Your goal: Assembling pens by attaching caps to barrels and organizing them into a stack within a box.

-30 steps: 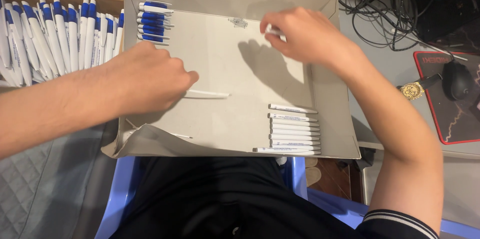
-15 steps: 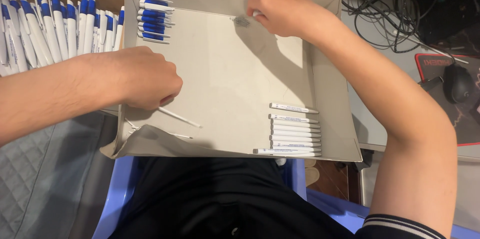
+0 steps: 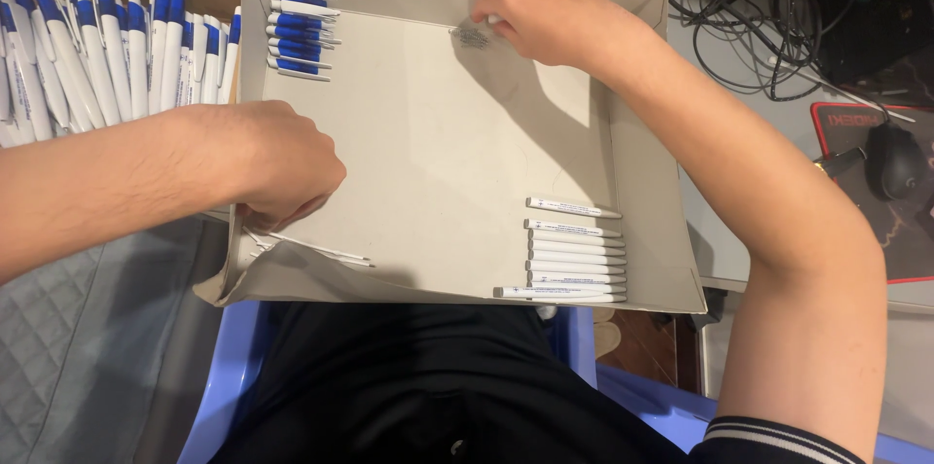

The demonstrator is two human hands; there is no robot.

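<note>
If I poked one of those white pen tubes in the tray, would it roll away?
Probably yes. The white pen tubes look round and smooth, lying flat on the cardboard tray, so a sideways poke would likely roll one. They look thin and hollow, so probably light and stiff. The tray's raised wall would likely stop it.

Tray (image 3: 642, 260) middle open; blue caps (image 3: 302, 33) block far-left corner, white barrels (image 3: 576, 260) near-right, walls all round.

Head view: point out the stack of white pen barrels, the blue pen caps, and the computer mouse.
white pen barrels (image 3: 576, 260): head view, middle of the stacked row, lower right of the tray.
blue pen caps (image 3: 300, 34): head view, centre of the pile, upper left corner of the tray.
computer mouse (image 3: 895, 160): head view, its black top.
</note>
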